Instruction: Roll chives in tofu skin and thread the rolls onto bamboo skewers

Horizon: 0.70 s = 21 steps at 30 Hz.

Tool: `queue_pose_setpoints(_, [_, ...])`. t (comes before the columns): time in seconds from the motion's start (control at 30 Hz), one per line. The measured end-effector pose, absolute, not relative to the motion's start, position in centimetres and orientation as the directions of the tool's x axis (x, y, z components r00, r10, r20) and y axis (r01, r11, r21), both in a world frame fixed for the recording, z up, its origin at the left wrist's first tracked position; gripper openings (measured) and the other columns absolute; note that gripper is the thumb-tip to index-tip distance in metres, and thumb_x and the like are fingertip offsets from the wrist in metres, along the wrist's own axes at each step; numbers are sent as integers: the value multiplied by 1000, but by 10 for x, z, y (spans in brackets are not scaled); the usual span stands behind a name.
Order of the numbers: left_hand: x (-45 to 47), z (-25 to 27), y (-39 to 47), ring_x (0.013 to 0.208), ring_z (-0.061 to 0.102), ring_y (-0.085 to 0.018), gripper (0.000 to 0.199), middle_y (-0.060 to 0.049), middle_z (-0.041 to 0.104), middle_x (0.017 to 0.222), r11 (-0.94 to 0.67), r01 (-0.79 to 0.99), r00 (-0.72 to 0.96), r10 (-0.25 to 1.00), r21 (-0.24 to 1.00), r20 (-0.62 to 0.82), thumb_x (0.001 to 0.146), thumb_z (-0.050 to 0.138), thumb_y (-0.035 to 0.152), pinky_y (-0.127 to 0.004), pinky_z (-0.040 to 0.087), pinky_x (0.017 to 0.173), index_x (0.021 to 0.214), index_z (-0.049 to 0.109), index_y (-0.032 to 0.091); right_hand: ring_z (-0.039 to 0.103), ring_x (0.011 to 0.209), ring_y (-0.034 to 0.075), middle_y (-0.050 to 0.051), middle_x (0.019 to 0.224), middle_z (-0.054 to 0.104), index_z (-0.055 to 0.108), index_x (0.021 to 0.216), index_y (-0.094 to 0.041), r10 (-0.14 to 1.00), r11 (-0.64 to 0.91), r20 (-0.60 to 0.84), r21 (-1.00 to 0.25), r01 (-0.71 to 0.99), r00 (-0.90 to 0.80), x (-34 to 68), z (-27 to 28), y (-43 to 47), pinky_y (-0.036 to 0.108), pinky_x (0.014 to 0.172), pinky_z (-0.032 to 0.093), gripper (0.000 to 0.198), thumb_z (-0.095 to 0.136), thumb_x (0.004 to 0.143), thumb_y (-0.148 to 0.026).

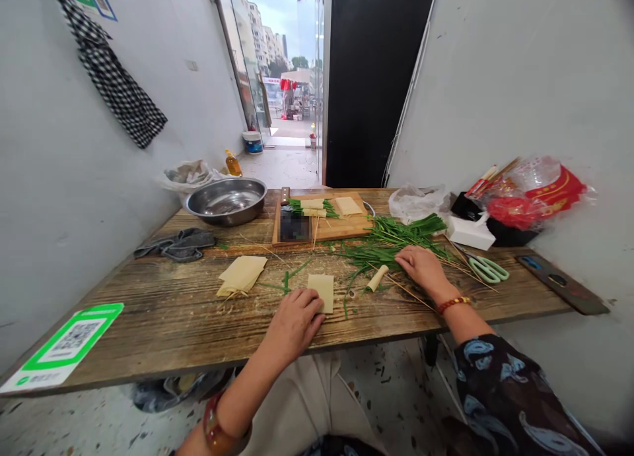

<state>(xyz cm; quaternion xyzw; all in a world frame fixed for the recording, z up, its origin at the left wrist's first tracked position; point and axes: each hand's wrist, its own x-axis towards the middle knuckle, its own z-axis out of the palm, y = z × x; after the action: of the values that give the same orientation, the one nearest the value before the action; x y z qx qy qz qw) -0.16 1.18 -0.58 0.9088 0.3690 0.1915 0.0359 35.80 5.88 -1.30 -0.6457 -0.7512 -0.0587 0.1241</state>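
Observation:
A square pale-yellow sheet of tofu skin (pixel 323 292) lies flat near the table's front edge. My left hand (pixel 298 314) is closed at its left side, fingertips and thumb against it. To the right, my right hand (pixel 422 268) reaches into a pile of green chives (pixel 376 255), its fingers pinched together on some of them. Between the hands rests a rolled tofu skin (pixel 378 278) with a thin skewer by it. A stack of tofu skin sheets (pixel 242 274) sits to the left. On the cutting board (pixel 347 228) at the back are finished-looking rolls with chives (pixel 314 208).
Behind the work stand a steel basin (pixel 228 202) and a cleaver (pixel 294 225) on the board's left. A grey cloth (pixel 178 245) lies at left. Green-handled scissors (pixel 488 269), a white tissue pack (pixel 470 231) and a phone-like dark slab (pixel 559 281) occupy the right side.

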Motion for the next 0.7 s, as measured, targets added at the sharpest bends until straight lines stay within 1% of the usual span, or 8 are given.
queue_pose_setpoints(0.07, [-2,-6,11,96,52,-22,13,-7,59,102,-725,656,654,685,212,320,87,53,23,-37,44,81,97,60,21,60,90,19,7,94,69,72,89,-22,958,153,257,-75,985,-129,358,-12,60,30,77,39,27,46,92,-30])
queue_pose_setpoints(0.13, [-2,-6,11,97,52,-22,13,-7,59,102,-721,658,651,689,215,317,87,53,23,-37,44,82,98,60,22,60,90,19,7,94,69,72,87,-22,959,160,250,-76,984,-136,358,-10,59,29,76,39,27,46,92,-30])
queue_pose_setpoints(0.27, [-2,-5,11,97,51,-22,14,-7,59,104,-716,664,652,695,215,302,88,52,24,-38,44,84,99,59,21,59,94,20,8,102,68,70,100,-22,952,211,238,-61,976,-191,359,-8,54,30,78,39,26,52,90,-37])
queue_pose_setpoints(0.37, [-2,-4,11,97,52,-22,14,-7,59,104,-720,660,655,692,217,304,88,51,24,-38,44,84,99,59,21,59,94,22,8,103,67,69,106,-21,953,203,238,-32,979,-190,357,-10,51,31,78,39,28,55,88,-38])
queue_pose_setpoints(0.53, [-3,-5,11,98,52,-22,13,-7,59,104,-718,659,648,693,223,314,87,52,23,-37,44,83,99,59,21,57,88,21,8,91,67,70,93,-22,957,127,264,-10,992,-120,350,-10,54,31,75,37,23,50,91,-33])
queue_pose_setpoints(0.6, [-3,-6,11,98,52,-22,14,-7,59,105,-715,662,647,697,224,309,88,52,23,-37,43,84,99,59,21,56,87,21,8,89,66,69,89,-22,954,94,287,-6,996,-88,350,-9,56,31,73,36,23,49,91,-32])
queue_pose_setpoints(0.7, [-4,-6,10,98,51,-22,14,-7,59,106,-713,664,650,699,225,299,88,51,24,-38,43,85,99,59,21,57,87,20,7,91,66,67,90,-21,957,69,284,-19,997,-61,353,-8,57,30,71,36,21,49,92,-31])
